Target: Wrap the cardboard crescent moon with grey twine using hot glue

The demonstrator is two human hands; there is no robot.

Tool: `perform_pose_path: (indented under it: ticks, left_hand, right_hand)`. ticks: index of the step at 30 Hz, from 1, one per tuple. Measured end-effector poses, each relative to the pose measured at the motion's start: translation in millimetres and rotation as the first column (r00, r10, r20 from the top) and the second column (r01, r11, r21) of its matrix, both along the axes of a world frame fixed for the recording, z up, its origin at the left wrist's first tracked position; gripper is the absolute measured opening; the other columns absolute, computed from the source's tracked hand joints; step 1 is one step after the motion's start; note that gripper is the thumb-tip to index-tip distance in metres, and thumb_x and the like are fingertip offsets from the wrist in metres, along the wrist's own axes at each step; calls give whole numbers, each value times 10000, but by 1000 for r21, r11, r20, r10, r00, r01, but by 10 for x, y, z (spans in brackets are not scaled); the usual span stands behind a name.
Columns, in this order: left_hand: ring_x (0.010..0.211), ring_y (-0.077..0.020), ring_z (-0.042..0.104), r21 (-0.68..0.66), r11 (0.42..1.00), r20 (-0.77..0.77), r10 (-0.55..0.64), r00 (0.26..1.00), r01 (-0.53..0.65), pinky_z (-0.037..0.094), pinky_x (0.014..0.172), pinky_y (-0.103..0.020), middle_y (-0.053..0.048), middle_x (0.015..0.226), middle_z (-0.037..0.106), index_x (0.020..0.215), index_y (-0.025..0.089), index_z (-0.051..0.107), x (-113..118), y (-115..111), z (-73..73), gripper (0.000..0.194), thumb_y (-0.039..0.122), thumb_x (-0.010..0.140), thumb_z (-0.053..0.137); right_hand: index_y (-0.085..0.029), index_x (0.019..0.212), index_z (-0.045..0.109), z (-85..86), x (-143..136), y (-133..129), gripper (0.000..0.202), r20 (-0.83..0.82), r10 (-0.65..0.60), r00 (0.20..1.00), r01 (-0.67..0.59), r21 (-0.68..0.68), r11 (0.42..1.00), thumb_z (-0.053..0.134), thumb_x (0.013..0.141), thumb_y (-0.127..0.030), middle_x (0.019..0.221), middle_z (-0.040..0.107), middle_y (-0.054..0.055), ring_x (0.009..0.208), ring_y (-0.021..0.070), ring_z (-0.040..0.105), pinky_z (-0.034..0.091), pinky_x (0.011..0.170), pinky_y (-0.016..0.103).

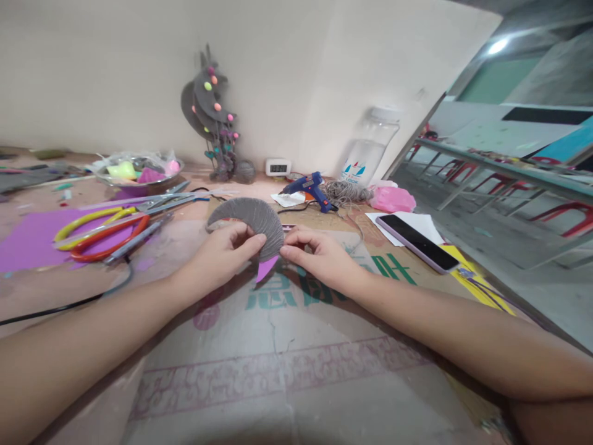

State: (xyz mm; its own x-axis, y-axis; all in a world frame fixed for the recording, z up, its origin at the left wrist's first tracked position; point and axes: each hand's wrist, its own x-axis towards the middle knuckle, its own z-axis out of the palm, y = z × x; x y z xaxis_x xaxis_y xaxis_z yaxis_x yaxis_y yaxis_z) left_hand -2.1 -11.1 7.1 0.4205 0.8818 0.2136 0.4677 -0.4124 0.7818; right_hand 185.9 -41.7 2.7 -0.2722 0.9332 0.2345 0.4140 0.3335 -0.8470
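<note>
- I work at a pinkish tabletop (92,287) against a cream-coloured wall (115,74); under my hands lies a flattened brown cardboard sheet (222,334) printed with green characters and a purplish patterned band.
- To the right the room opens onto a grey concrete floor (509,225), a long grey table (504,167) with several red stools (574,216), and one bright ceiling light (498,46).
- One crescent wrapped in grey yarn (252,216) is raised in front of me above the cardboard, a purple pointed tip (265,269) showing at its lower end.
- Of my two hands, my left hand (231,247) pinches the crescent, thumb in front; my right hand (319,253) is at its right edge, but I cannot tell whether the thumb and fingertips close on it.
- On the left are one purple sheet (34,238) and two looped handles, one yellow plastic handle (69,233) and one red plastic handle (83,251); I cannot tell if they share one tool.
- Behind stand one clear bowl (104,176) of coloured pieces, one grey crescent ornament with small coloured balls (189,108), one ball of grey yarn (245,172) and one white digital clock (278,167).
- Further right are one blue glue gun (311,186), one grey yarn tangle (345,191), one clear bottle (365,154), one pink plastic bundle (393,198) and one black-screened phone (417,242).
</note>
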Motion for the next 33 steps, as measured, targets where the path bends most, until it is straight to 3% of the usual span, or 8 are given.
perform_pose_path:
  ticks: [10, 16, 20, 25, 30, 33]
  left_hand:
    - [525, -116, 467, -36, 999, 24, -39, 999, 40, 358, 509, -241, 40, 525, 498, 553, 191, 485, 1, 39, -22, 295, 334, 811, 495]
    - [536, -121, 487, -58, 998, 56, 3, 998, 0, 373, 513, -237, 33, 540, 528, 580, 190, 520, 11, 27, 7, 278, 326, 821, 500]
    - [551, -126, 493, -15, 1000, 26, 12, 1000, -11, 380, 523, -238, 25, 543, 534, 568, 186, 528, 7, 26, 4, 299, 341, 823, 504]
    - [571, -125, 487, 41, 998, -27, -44, 999, 45, 371, 541, -242, 26, 571, 523, 601, 174, 563, -11, 26, -40, 328, 405, 827, 504]
    - [599, -116, 482, 53, 979, -2, -199, 980, 199, 368, 567, -238, 28, 612, 516, 626, 172, 550, -16, 22, -57, 358, 417, 864, 443]
    - [568, -107, 441, 23, 988, -46, -153, 987, 154, 330, 521, -230, 41, 592, 463, 630, 171, 535, -9, 16, -56, 313, 415, 824, 510]
  right_hand:
    - [-158, 715, 605, 30, -3, -54, 141, 131, -41, 991, 27, 109, 994, 546, 822, -227, 715, 558, 1, 709, 116, 507, 391, 696, 256]
    - [-166, 656, 535, 21, 18, -33, 323, 60, 13, 998, -17, 66, 998, 404, 907, -323, 655, 477, -13, 649, 109, 454, 373, 641, 248]
    - [-162, 821, 619, 2, 2, -17, 186, -2, 23, 1000, -23, -15, 1000, 508, 854, -308, 808, 589, 15, 763, 127, 517, 400, 720, 258]
    - [-156, 762, 599, -18, -5, -1, 186, -118, 14, 993, -27, -111, 993, 540, 820, -322, 733, 546, -3, 676, 107, 485, 385, 656, 250]
    - [-161, 689, 565, -8, -6, -9, 213, -176, -58, 983, 40, -103, 994, 549, 806, -338, 630, 429, -42, 563, 80, 368, 306, 551, 235]
    - [-157, 687, 571, 2, -11, -17, 211, -167, -56, 984, 41, -91, 995, 554, 806, -330, 649, 443, -35, 583, 82, 378, 308, 568, 238]
